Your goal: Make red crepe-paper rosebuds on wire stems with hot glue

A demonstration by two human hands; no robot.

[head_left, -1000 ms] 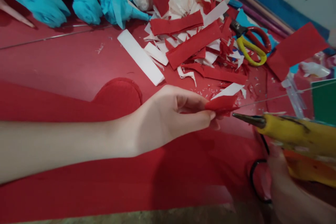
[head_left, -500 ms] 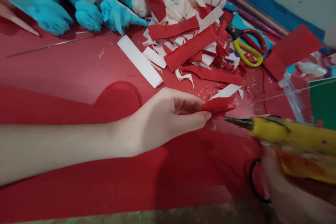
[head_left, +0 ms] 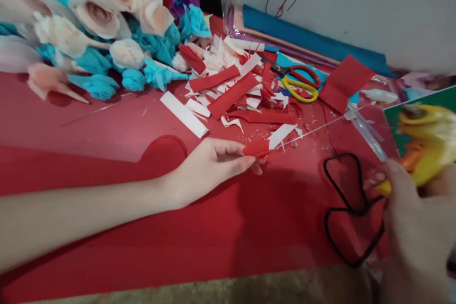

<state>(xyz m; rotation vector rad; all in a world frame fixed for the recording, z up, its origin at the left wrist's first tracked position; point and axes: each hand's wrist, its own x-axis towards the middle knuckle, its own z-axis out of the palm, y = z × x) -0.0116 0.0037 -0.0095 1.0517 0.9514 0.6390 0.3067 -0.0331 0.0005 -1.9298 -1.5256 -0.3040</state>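
My left hand [head_left: 221,164] reaches in from the left, with thumb and fingers pinched on a small piece of red crepe paper [head_left: 257,147]. A thin pale line like a wire or strand runs from the paper toward the upper right; which of the two I cannot tell. At the right edge my right hand [head_left: 409,218] grips a yellow glue gun [head_left: 429,140] with an orange trigger. The gun is smeared by motion and apart from the red paper. Beside the right hand lie black scissor-like handles [head_left: 356,211], partly hidden.
Red and white paper strips and scraps [head_left: 231,90] are heaped behind my left hand. Scissors with red and yellow handles [head_left: 301,89] lie at the heap's right. Blue and cream paper flowers [head_left: 117,52] fill the back left. A green board [head_left: 392,121] stands at right.
The glue gun has pulled away from the red paper toward the right, and its nozzle has turned away. My left hand still pinches the paper. The view has tilted up, showing more flowers.
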